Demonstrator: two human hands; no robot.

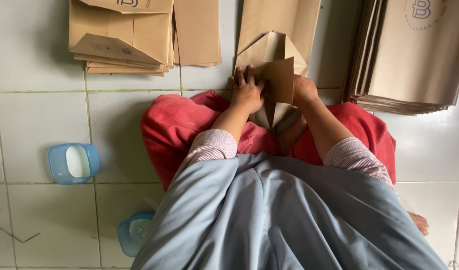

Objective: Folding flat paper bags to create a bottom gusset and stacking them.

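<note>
I take the paper bag being folded as my landmark. It lies on the white tiled floor, just ahead of my red-clad knees. Its long axis runs straight away from me, the folded end toward my lap and the flat body reaching to the top edge, where it is cut off.

My left hand lies flat on the near left part of the bag, fingers spread a little and pressing down. My right hand sits at the bag's right edge; a raised brown flap stands in front of it and hides the fingers, so I cannot tell whether they pinch the flap or only press against it.

To the left of the bag rests 1 stack of folded brown bags, with loose flat sheets between that stack and the bag. To the right of the bag lies 1 tall pile of flat bags, fanned at its near edge and cut off at the top. Well left of the bag and nearer me stands 1 blue container holding something white. A 2nd blue container sits closer still, partly covered by my grey garment, which blocks the lower middle of the view. A bare foot shows at the garment's right edge.
</note>
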